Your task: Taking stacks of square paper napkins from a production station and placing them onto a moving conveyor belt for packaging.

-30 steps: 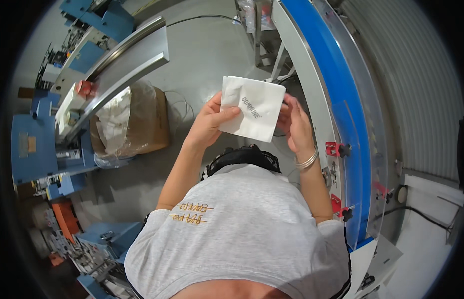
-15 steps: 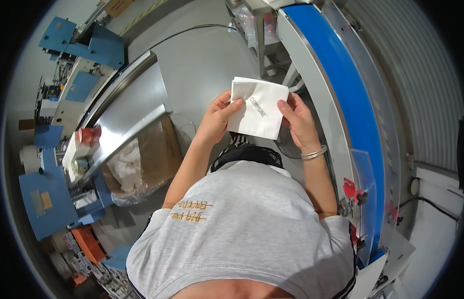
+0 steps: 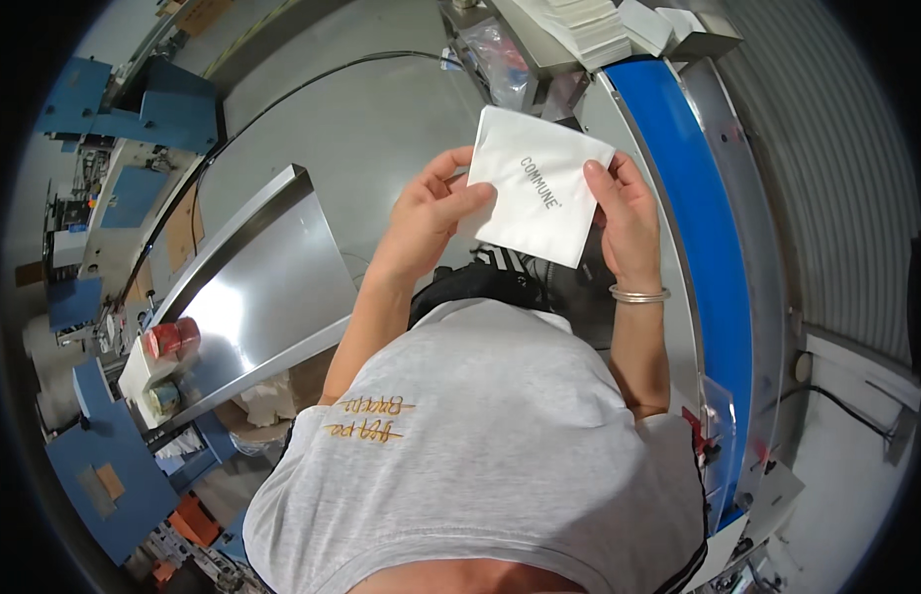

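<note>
A square white paper napkin (image 3: 525,203) with dark print across its face is held out in front of my body. My left hand (image 3: 431,208) pinches its left edge, thumb on top and fingers behind. At the opposite edge, my right hand (image 3: 627,213) grips the upper right corner the same way. A bracelet circles my right wrist. Whether more napkins lie beneath the top one is hard to tell.
On the right runs a blue conveyor belt (image 3: 693,188) with a clear guard (image 3: 720,436). White paper stacks (image 3: 594,35) stand at its far end. To the left are a metal chute (image 3: 272,257), a red tin (image 3: 173,339), a lined carton (image 3: 302,381) and blue machine panels (image 3: 114,485).
Both hands have carried the napkin slightly away from me and to the right, keeping their hold. The view has shifted, bringing the paper stacks at the belt's far end into sight.
</note>
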The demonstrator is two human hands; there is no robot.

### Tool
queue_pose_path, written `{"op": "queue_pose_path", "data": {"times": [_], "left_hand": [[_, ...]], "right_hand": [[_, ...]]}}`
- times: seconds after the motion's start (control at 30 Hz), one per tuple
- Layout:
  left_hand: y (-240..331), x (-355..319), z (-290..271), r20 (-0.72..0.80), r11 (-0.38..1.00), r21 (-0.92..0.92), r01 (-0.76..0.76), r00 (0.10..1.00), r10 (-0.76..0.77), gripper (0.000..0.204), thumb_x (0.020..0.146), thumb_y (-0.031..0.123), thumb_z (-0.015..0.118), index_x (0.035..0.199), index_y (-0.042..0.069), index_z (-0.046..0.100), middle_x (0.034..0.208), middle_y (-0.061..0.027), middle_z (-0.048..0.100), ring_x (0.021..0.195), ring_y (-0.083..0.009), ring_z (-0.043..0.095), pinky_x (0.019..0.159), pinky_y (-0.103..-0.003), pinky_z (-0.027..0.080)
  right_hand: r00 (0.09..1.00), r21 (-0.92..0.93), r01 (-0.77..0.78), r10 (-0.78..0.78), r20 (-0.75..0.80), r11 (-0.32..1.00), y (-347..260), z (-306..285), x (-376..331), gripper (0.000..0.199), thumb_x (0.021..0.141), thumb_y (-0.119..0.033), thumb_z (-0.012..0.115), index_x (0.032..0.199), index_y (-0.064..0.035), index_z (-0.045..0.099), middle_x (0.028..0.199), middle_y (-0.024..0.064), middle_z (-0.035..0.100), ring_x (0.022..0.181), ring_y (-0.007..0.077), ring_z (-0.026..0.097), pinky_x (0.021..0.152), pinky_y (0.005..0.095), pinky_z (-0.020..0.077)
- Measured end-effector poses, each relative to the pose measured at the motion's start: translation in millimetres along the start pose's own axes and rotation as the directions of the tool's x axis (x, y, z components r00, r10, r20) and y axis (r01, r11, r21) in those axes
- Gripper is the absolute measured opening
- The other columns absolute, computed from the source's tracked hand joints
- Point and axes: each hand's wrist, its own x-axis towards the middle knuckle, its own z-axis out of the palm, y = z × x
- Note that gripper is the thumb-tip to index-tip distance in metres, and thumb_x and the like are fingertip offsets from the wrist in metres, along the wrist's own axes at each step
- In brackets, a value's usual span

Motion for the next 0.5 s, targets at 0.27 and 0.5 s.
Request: {"op": "queue_pose_path", "data": {"times": [0.27,0.5], "left_hand": [[40.7,73.5,3.4,0.089,0.997,-0.058,-0.055,0.994,0.06,0.041,0.085,0.013,0.065,0.123,0.004,0.052,0.101,-0.0063,0.066,0.088,-0.0128,0.062,0.076,-0.026,0.049],[63.4,131.9,34.2,0.177,0.996,-0.029,-0.081,0.981,0.085,0.045,0.084,0.008,0.065,0.126,0.004,0.051,0.1,-0.0061,0.066,0.088,-0.0125,0.063,0.077,-0.028,0.049]], "right_hand": [[0.995,-0.063,0.089,-0.087,0.041,0.994,-30.7,-5.1,80.0,0.029,0.09,-0.017,0.062,0.109,0.0022,0.053,0.095,0.0048,0.062,0.082,0.0076,0.059,0.068,0.0208,0.05],[0.973,-0.068,0.213,-0.218,-0.072,0.975,-51.4,-27.0,119.8,0.029,0.089,-0.014,0.063,0.112,0.0013,0.052,0.096,0.0063,0.062,0.085,0.0077,0.057,0.072,0.0204,0.048]]}}
